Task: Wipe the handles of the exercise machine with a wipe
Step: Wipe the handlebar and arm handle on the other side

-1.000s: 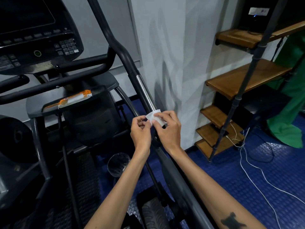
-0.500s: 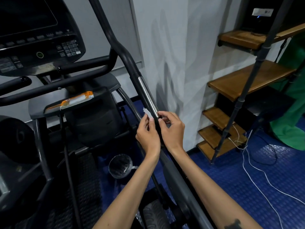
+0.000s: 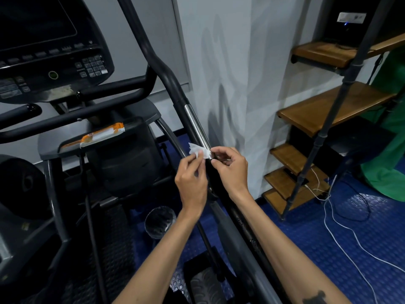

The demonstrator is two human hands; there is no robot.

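Note:
A small white wipe is held against the lower end of the shiny metal section of the exercise machine's right handle bar. My left hand pinches the wipe on the bar's left side. On the bar's right side, my right hand pinches the wipe's other end, most of which is hidden behind the bar. The two hands sit close together around the bar.
The machine's console and fixed black handles are at upper left, with an orange-and-white wipe pack on the tray below. A small bin stands on the blue floor. Wooden steps, a tripod leg and white cables are at right.
Both hands have brought the wipe up from in front of the bar onto it, so it now lies against the base of the metal section.

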